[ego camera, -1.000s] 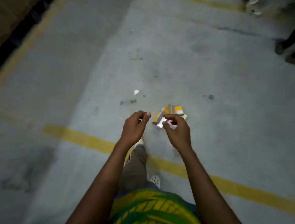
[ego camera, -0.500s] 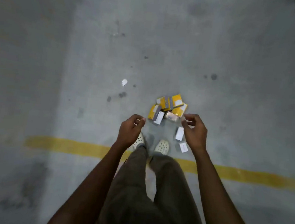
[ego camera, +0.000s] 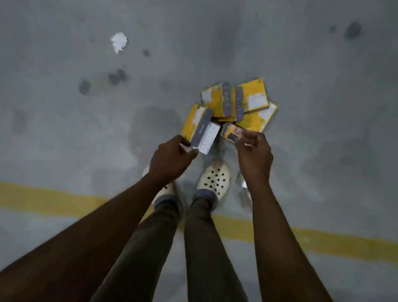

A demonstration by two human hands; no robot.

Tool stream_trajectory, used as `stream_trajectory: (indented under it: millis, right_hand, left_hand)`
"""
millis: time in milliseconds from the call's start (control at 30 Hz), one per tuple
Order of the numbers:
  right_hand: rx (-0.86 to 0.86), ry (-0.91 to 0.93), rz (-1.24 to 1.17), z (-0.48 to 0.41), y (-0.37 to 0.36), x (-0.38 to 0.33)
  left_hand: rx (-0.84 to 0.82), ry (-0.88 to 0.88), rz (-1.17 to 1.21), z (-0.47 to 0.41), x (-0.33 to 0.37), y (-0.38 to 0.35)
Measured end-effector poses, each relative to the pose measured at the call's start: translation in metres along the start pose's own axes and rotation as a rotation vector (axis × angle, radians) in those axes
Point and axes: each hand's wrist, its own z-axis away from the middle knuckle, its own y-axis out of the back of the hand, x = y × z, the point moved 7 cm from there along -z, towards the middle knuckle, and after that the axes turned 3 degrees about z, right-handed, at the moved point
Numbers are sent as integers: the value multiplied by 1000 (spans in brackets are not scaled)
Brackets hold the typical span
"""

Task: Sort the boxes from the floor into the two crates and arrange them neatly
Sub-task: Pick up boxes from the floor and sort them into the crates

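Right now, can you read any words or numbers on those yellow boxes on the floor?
No, nothing here can be read.
Yellow boxes: pale labels with print, too blurred to read.
Grey and white box: a small dark mark on its grey side, too small to read.
Yellow floor line: plain paint, no words.
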Motion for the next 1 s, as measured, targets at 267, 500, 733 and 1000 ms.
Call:
stream_trajectory:
  millis: [267,500,733,1000]
  right_hand:
    - [89,87,88,-83,-92,43]
    - [164,85,68,-125,-101,50]
    - [206,111,20,-114,-62,20]
    - [256,-11,-206,21,70,-58]
  left_hand:
    - [258,-145,-201,-127,4,-60]
    - [232,-545,-379,-180,78,-77]
    - [185,-638,-342,-176,109,-43]
    - [406,-423,255,26,101,95]
